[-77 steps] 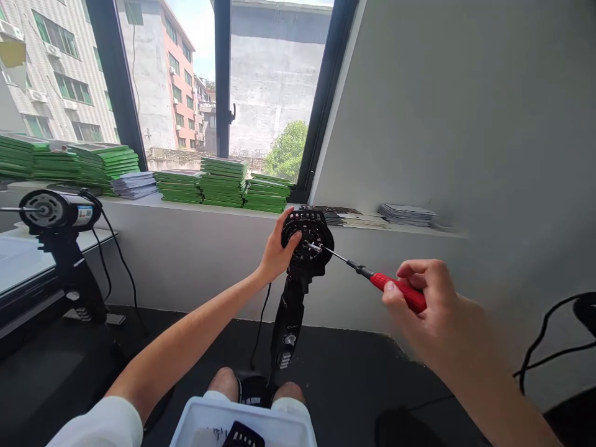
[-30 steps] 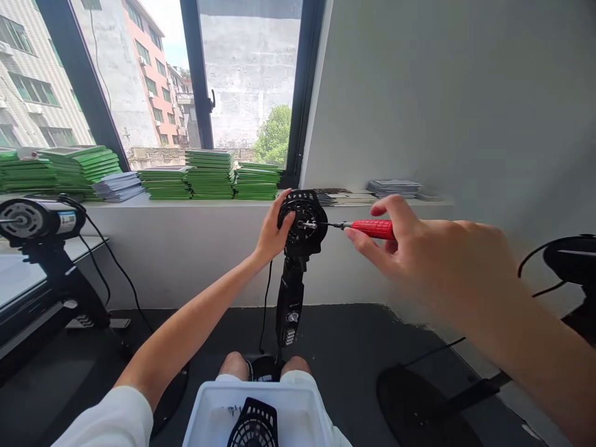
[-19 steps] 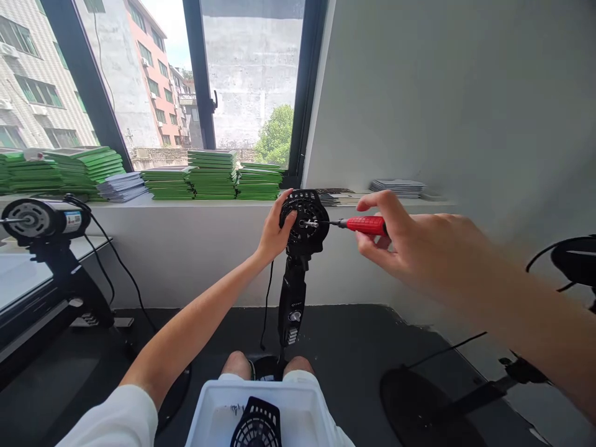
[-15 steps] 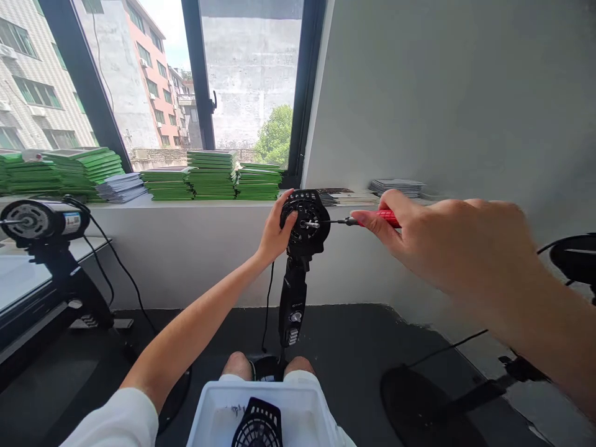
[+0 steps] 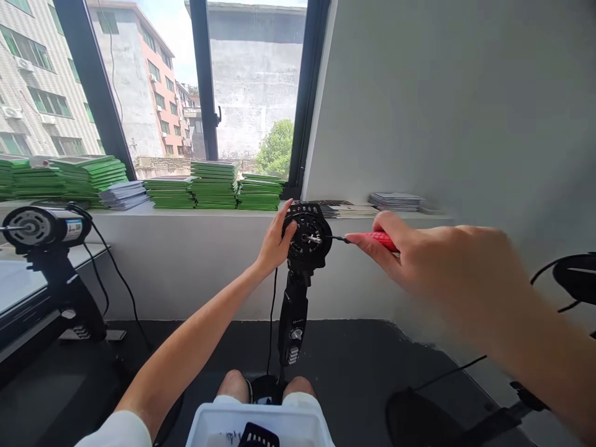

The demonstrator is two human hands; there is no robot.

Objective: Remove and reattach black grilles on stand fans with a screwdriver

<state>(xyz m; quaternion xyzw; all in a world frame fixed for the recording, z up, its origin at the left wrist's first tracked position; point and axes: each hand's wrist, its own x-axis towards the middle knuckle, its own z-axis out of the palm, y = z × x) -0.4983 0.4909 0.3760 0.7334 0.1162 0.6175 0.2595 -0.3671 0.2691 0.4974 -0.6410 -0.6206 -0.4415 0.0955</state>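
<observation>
Green stacks on windowsill, left to centre. Left hand: thumb in front, fingers round rim, gripping black fan head mid-view. Red screwdriver reaches its front, right hand pinching it, thumb against forefinger. Best, likely: brace head, keep shaft straight.

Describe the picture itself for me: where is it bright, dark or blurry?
In the head view, the sky is nearly washed out; in the head view, the black housing is dark enough to hide fine detail; in the head view, the right hand turns soft towards the wrist, and the right forearm looks smeared.
</observation>
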